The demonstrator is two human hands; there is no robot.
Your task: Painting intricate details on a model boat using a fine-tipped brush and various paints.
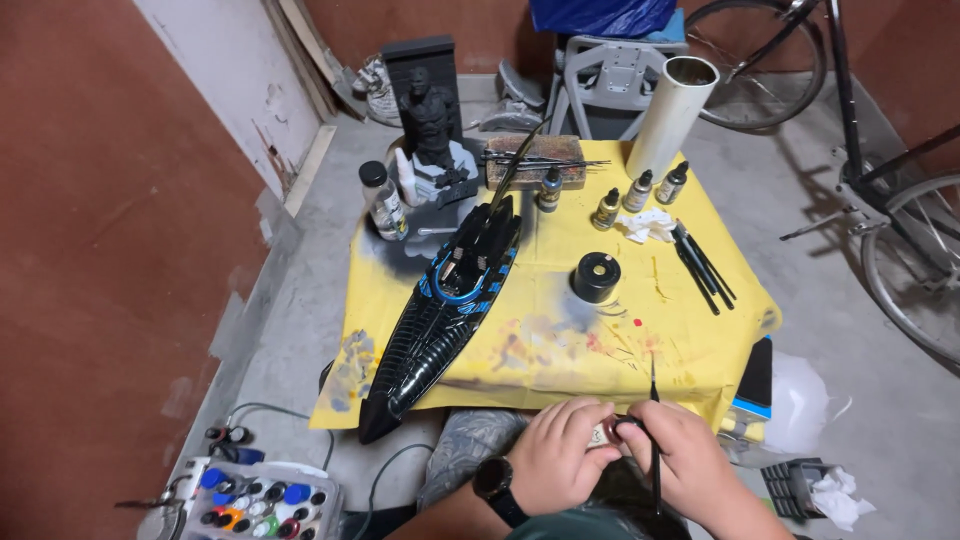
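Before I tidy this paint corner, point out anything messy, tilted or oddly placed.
The yellow cloth is blotched with dried paint and grey overspray near the clear bottle. The black and blue model hull lies diagonally, its tip hanging past the table edge. A white tube leans tilted. Crumpled tissue lies by the dropper bottles.
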